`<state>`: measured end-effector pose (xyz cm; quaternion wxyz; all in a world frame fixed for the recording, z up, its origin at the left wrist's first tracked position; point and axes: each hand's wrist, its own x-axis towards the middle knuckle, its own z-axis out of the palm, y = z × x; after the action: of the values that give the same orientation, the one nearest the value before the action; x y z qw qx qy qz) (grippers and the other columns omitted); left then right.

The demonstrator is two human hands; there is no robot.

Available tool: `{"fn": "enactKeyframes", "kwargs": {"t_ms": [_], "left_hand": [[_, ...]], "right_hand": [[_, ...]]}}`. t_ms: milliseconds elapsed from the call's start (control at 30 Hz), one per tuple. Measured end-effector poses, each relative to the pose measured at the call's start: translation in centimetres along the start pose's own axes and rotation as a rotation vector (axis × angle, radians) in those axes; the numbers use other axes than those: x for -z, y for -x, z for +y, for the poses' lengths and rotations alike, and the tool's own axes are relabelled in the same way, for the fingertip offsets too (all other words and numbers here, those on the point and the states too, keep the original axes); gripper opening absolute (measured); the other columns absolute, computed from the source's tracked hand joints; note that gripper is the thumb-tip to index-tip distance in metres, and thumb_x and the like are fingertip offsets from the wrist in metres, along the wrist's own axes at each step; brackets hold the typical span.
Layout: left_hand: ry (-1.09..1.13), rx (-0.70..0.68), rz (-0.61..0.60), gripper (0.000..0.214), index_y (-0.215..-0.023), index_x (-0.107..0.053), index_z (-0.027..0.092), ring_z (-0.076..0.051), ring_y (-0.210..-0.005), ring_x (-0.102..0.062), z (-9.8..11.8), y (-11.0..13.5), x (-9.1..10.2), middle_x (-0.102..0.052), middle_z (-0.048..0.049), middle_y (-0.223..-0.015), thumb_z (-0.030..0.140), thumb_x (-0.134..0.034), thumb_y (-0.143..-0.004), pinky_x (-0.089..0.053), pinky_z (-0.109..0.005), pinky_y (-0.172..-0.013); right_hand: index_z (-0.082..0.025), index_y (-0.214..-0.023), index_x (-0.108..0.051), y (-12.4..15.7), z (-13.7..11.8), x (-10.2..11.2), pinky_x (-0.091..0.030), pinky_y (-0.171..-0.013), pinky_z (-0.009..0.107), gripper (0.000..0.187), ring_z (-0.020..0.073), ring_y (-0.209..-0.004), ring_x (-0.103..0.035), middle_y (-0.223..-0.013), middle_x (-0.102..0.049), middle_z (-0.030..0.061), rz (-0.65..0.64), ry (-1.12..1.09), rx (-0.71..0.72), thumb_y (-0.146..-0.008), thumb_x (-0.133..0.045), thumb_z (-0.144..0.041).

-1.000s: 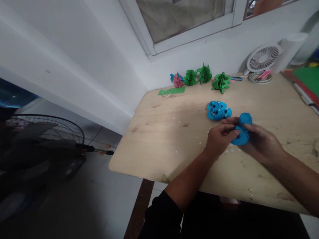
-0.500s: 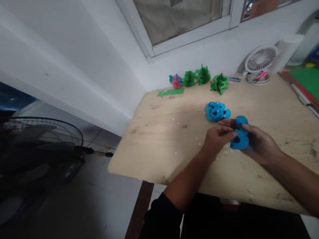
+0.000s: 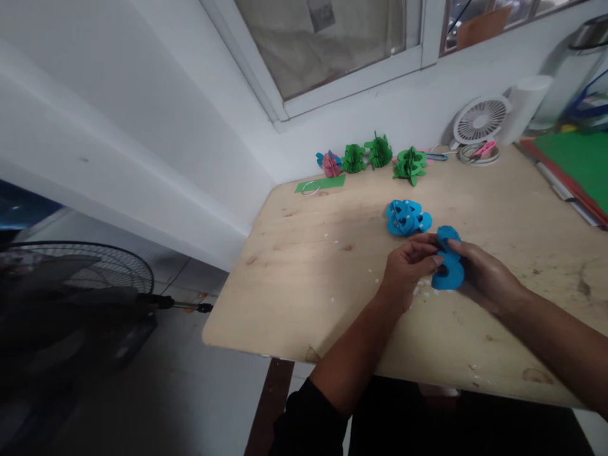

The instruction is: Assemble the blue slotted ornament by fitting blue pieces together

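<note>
Between my two hands is a blue paper cutout, curved with rounded lobes and an opening in it, held above the tabletop. My left hand pinches its left edge with thumb and fingers. From the other side, my right hand grips it, thumb on the front and the other fingers hidden behind. Just beyond my left fingers lies a pile of blue paper cutouts with small white patches on them. Small white scraps are scattered on the wood beneath my hands.
Folded green paper shapes and a pink and blue one line the wall. A green strip carries a ring. Behind stand a small white fan and a tape roll; green sheets lie right. A floor fan stands left.
The view has shifted slightly, so everything on the table appears a little lower and further left. Both hands keep their grip on the blue cutout, with little visible change in its pose.
</note>
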<state>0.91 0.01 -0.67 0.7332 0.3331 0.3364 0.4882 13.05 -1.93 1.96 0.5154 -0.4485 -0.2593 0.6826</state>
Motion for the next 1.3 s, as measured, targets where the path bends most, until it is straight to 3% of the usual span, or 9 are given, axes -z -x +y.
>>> {"fn": "enactKeyframes", "kwargs": {"t_ms": [167,333,533,700,1000,1200,1300], "left_hand": [[-0.009,-0.059,0.031,0.039,-0.071,-0.065,0.016,-0.012,-0.067,-0.065,0.1,0.1,0.0,-0.07,0.0,-0.076,0.036,-0.092,-0.049,-0.055,-0.029,-0.072],[-0.107,-0.109,0.038,0.039,-0.074,-0.065,0.017,-0.012,-0.069,-0.066,-0.1,0.2,0.1,-0.073,-0.0018,-0.081,0.038,-0.09,-0.054,-0.056,-0.029,-0.072],[-0.242,-0.163,0.008,0.032,-0.077,-0.067,0.018,-0.011,-0.066,-0.065,-0.7,-0.1,0.5,-0.073,-0.0006,-0.077,0.036,-0.086,-0.059,-0.054,-0.026,-0.069],[-0.257,-0.155,0.012,0.028,-0.078,-0.068,0.018,-0.011,-0.066,-0.064,-0.8,-0.2,0.7,-0.073,-0.0009,-0.076,0.034,-0.084,-0.061,-0.052,-0.026,-0.068],[-0.213,-0.096,-0.054,0.034,-0.078,-0.067,0.018,-0.01,-0.063,-0.061,-0.6,-0.2,0.7,-0.07,-0.0001,-0.076,0.039,-0.085,-0.059,-0.051,-0.027,-0.068],[-0.415,-0.178,-0.102,0.018,-0.079,-0.067,0.017,-0.01,-0.066,-0.057,-0.4,-0.1,0.9,-0.068,-0.001,-0.076,0.028,-0.076,-0.067,-0.047,-0.024,-0.064],[-0.474,-0.192,-0.108,0.013,-0.076,-0.066,0.016,-0.009,-0.063,-0.054,-0.4,-0.1,1.0,-0.065,0.0005,-0.073,0.024,-0.074,-0.067,-0.045,-0.023,-0.062]], "right_hand": [[-0.026,-0.078,-0.074,-0.1,0.0,0.2,-0.058,-0.076,0.037,0.038,0.029,-0.095,-0.071,-0.09,-0.077,0.0045,-0.032,0.017,0.1,-0.062,-0.083,-0.06],[-0.025,-0.092,-0.075,-0.4,0.2,0.8,-0.056,-0.072,0.031,0.039,0.0228,-0.088,-0.07,-0.093,-0.076,0.003,-0.008,0.15,0.188,-0.061,-0.09,-0.043],[-0.024,-0.084,-0.075,-1.0,0.9,1.4,-0.053,-0.065,0.028,0.033,0.0165,-0.069,-0.065,-0.08,-0.073,0.0011,0.025,0.177,0.236,-0.067,-0.087,-0.049],[-0.024,-0.079,-0.074,-1.2,1.2,1.9,-0.052,-0.062,0.028,0.031,0.0152,-0.066,-0.062,-0.074,-0.07,-0.0007,0.037,0.231,0.264,-0.069,-0.085,-0.051],[-0.021,-0.076,-0.072,-1.0,0.6,1.4,-0.052,-0.059,0.026,0.027,0.0148,-0.063,-0.061,-0.069,-0.068,-0.0006,0.002,0.095,0.169,-0.069,-0.085,-0.043],[-0.023,-0.083,-0.075,-1.0,-0.3,1.8,-0.053,-0.058,0.028,0.017,0.0186,-0.069,-0.065,-0.081,-0.074,0.0021,-0.039,0.006,0.033,-0.067,-0.077,-0.028],[-0.024,-0.083,-0.076,-0.8,-0.9,1.7,-0.056,-0.063,0.03,0.013,0.0206,-0.075,-0.068,-0.084,-0.075,0.0028,-0.014,-0.02,-0.021,-0.072,-0.07,-0.027]]}}
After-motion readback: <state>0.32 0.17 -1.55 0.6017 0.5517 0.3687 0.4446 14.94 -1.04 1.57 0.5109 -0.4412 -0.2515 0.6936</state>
